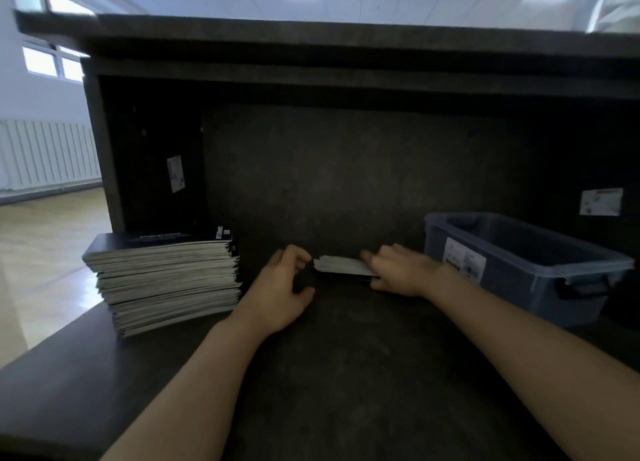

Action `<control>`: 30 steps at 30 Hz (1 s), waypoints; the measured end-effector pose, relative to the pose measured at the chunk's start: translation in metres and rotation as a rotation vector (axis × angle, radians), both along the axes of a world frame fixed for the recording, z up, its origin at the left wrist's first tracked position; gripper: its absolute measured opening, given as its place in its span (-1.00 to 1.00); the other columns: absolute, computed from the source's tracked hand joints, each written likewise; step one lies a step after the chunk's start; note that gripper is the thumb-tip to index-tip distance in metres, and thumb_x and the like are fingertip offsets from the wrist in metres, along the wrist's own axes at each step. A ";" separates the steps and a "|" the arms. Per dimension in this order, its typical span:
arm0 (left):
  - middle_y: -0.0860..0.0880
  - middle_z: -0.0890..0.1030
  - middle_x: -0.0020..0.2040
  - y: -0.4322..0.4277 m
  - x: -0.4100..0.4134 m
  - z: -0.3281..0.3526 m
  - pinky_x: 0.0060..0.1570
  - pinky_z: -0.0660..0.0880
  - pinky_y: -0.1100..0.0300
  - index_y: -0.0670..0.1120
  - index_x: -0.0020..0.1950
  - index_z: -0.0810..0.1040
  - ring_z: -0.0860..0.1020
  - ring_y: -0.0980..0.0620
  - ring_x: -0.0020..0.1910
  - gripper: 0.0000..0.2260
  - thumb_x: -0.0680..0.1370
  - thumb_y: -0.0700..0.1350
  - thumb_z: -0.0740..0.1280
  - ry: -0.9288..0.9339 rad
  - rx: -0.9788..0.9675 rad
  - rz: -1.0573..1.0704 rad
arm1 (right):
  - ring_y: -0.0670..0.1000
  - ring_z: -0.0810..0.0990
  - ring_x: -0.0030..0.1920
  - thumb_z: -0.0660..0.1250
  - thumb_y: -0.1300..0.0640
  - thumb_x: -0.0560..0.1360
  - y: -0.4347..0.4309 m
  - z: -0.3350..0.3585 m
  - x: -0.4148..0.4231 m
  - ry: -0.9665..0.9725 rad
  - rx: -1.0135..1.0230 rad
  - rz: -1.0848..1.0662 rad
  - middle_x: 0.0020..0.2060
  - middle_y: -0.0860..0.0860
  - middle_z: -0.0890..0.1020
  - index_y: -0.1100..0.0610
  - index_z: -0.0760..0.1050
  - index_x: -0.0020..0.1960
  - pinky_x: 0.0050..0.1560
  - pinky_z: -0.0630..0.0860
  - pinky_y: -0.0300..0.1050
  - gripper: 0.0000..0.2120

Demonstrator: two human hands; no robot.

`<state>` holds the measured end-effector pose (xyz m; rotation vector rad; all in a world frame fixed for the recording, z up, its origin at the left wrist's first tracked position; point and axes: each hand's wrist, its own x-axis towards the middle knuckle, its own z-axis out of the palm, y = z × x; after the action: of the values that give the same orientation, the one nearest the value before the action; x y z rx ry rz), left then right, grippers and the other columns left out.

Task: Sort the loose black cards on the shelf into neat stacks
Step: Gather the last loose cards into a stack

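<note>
The shelf (346, 374) is a dark, deep unit with a rough matt surface that carries everything noted here. At its right end stands a blue plastic bin (519, 287), lidless, with a label on its front wall. Its inside lies in shadow, and the contents cannot be made out.

At the left end stands the tall stack (166, 280) of black cards, pale at the edges and slightly stepped down one side.

Between the two lies the small bundle (341, 265), low on the shelf. The cards appear thin, light and stiff, and are likely to slide on each other. It is advisable to hold them by both short ends and square the edges.

The right grip (401, 273) clasps the bundle's right end. The left grip (280, 287) sits curled at its left end, but contact cannot be confirmed.
</note>
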<state>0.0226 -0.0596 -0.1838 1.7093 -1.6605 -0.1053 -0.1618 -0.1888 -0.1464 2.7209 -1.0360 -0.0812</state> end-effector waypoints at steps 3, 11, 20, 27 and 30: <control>0.02 0.36 0.36 0.005 -0.002 0.001 0.33 0.35 0.16 0.12 0.40 0.24 0.36 0.09 0.34 -0.37 0.42 0.01 0.46 0.016 0.071 -0.034 | 0.01 0.47 0.00 0.23 -0.01 0.55 0.028 0.005 -0.011 -0.029 0.024 0.066 0.01 0.04 0.48 0.02 0.24 0.42 -0.15 0.35 -0.20 -0.53; 0.18 0.62 0.05 0.017 -0.014 0.006 0.10 0.50 0.34 0.13 0.17 0.55 0.56 0.31 0.03 -0.67 0.43 -0.02 0.47 -0.074 0.109 -0.319 | -0.22 0.50 -0.25 0.36 -0.07 0.43 0.086 0.003 -0.034 -0.306 0.076 0.208 -0.25 -0.19 0.51 -0.16 0.45 0.22 -0.24 0.44 -0.28 -0.64; 0.08 0.60 0.06 0.016 -0.015 0.008 0.14 0.52 0.17 0.03 0.15 0.50 0.58 0.15 0.05 -0.51 0.29 -0.18 0.58 0.394 0.017 -0.102 | -0.20 0.62 -0.01 0.36 -0.12 0.45 0.057 0.000 -0.067 -0.708 0.616 -0.051 0.01 -0.14 0.62 -0.07 0.40 0.28 0.10 0.55 -0.18 -0.57; 0.05 0.53 0.10 0.015 -0.024 0.006 0.07 0.50 0.29 0.08 0.25 0.41 0.54 0.17 0.07 -0.47 0.38 -0.25 0.51 0.509 0.078 -0.191 | -0.23 0.46 0.13 0.41 -0.04 0.45 0.063 -0.009 -0.053 -0.720 0.801 -0.085 0.14 -0.21 0.47 -0.07 0.19 0.42 0.13 0.39 -0.29 -0.37; 0.01 0.62 0.03 0.011 -0.018 0.005 0.14 0.55 0.05 0.04 0.05 0.54 0.61 0.07 0.04 -0.64 0.34 -0.22 0.54 0.458 0.024 -0.137 | -0.16 0.39 0.23 0.46 -0.05 0.40 0.060 0.000 -0.062 -0.657 0.760 -0.092 0.22 -0.19 0.35 -0.12 0.05 0.49 0.19 0.35 -0.25 -0.18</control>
<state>0.0048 -0.0483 -0.1792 1.4506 -1.4287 -0.5419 -0.2237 -0.1293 -0.1464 3.4887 -1.5493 0.5518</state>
